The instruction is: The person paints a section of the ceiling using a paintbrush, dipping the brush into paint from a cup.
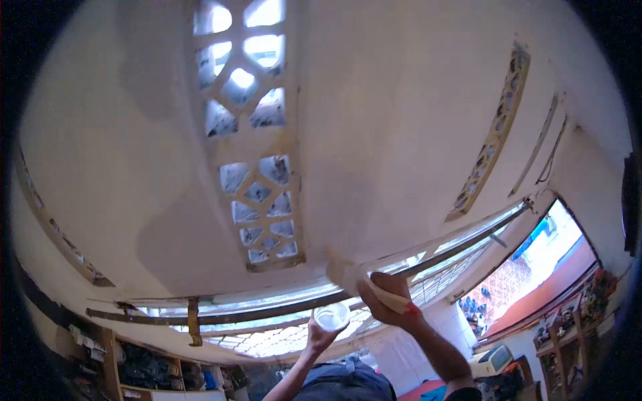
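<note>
My right hand (386, 298) is raised against the wall and closed round a wide paintbrush (346, 275). The pale brush head points up and left, close to the wall, and looks a little blurred. A red patch shows near my right wrist. Lower and to the left, my left hand (322, 338) grips a white plastic tub (332, 317) from beneath and the side. The tub's open mouth faces me, and its inside looks whitish. The wall (374, 147) fills the view above both hands.
A long curtain rod (267, 314) crosses the wall above a barred window (274, 343). Patterned vent blocks (266, 212) run up the wall. Shelves with clothes (144, 367) stand at lower left; an open doorway (521, 281) and a cluttered rack (565, 334) are at right.
</note>
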Available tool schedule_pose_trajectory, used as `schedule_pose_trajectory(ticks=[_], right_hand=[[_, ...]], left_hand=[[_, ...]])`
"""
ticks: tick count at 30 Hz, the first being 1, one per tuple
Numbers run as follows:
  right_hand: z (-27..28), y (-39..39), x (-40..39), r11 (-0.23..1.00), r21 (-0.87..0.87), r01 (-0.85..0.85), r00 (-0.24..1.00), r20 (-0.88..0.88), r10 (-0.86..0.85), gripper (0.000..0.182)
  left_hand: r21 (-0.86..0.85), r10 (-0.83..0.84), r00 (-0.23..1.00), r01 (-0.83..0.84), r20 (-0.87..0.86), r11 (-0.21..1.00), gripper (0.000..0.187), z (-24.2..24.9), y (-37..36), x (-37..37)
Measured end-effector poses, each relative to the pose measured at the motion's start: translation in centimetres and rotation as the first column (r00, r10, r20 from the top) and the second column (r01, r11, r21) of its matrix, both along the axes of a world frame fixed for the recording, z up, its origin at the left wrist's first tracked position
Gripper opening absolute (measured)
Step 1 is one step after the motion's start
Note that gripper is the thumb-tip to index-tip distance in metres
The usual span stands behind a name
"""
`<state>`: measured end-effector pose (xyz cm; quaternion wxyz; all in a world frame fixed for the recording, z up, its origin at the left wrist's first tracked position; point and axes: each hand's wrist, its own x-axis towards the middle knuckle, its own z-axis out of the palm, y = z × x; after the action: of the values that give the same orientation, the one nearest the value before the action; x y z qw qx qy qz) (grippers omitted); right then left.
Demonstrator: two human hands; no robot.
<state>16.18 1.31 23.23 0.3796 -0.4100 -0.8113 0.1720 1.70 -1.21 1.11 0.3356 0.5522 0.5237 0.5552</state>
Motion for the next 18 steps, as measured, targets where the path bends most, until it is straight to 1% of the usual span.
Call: schedule_pose_trajectory(ticks=[1,2,3,4,5,6,7,8,9,10,14,18], right_hand=[[0.8,-0.9,0.7,0.999,0.042,-0.010,1.000,0.017,0.010,0.028],[-0.7,-1.7,1.1,0.997,-0.076,0.010,0.976,-0.214,-0.026,0.022],[-1.8,-2.0,2.1,0.998,0.049,-0.043,0.946,-0.319,0.057,0.020],[-3.6,-2.3,3.8,1.000,-0.030,-0.006,0.980,-0.199,0.000,0.022],[-4.0,-3.2,4.1,0.956,-0.292,-0.006,0.914,-0.390,-0.113,0.023],[-4.5,-4.5,3.6,0.898,-0.439,-0.042,0.746,-0.611,-0.264,0.021],[-6.2,-5.2,4.2,0.837,-0.544,-0.067,0.682,-0.637,-0.359,0.016],[-6.9,-5.9,4.1,0.862,-0.502,-0.067,0.619,-0.699,-0.358,0.024],[-10.2,-5.6,4.3,0.869,-0.492,-0.058,0.499,-0.768,-0.401,0.017],[-10.6,-4.8,4.6,0.874,-0.481,-0.069,0.505,-0.772,-0.385,0.017],[-11.5,-2.1,6.0,0.869,-0.457,-0.189,0.373,-0.852,-0.367,0.016],[-11.6,-0.5,7.2,0.843,-0.439,-0.311,0.238,-0.895,-0.379,0.015]], left_hand=[[0.004,0.012,1.000,-0.012,0.013,1.000,0.058,-0.1,-0.1,0.3],[0.010,0.028,0.999,-0.028,0.025,1.000,0.060,-0.2,-0.3,0.5],[0.048,0.027,1.000,-0.026,-0.012,0.999,0.062,-0.4,-0.5,0.8],[0.097,0.035,0.998,-0.030,-0.050,0.995,0.063,-0.6,-0.4,0.9],[0.146,0.073,0.993,-0.058,-0.097,0.988,0.064,-1.3,-0.1,1.2],[0.181,0.113,0.984,-0.087,-0.140,0.980,0.066,-2.3,-0.1,1.4],[0.162,0.088,0.981,-0.059,-0.173,0.985,0.068,-3.4,-0.2,1.4],[0.138,0.060,0.977,-0.031,-0.205,0.990,0.070,-4.0,-0.1,1.4],[0.154,0.078,0.976,-0.046,-0.205,0.987,0.070,-4.0,-0.2,1.5],[0.129,0.060,0.981,-0.036,-0.186,0.991,0.068,-4.0,-0.4,1.6],[0.023,-0.006,0.995,0.008,-0.097,1.000,0.062,-3.6,-1.5,2.3],[-0.094,-0.061,0.998,0.061,0.006,0.994,0.057,-3.1,-2.8,3.4]])
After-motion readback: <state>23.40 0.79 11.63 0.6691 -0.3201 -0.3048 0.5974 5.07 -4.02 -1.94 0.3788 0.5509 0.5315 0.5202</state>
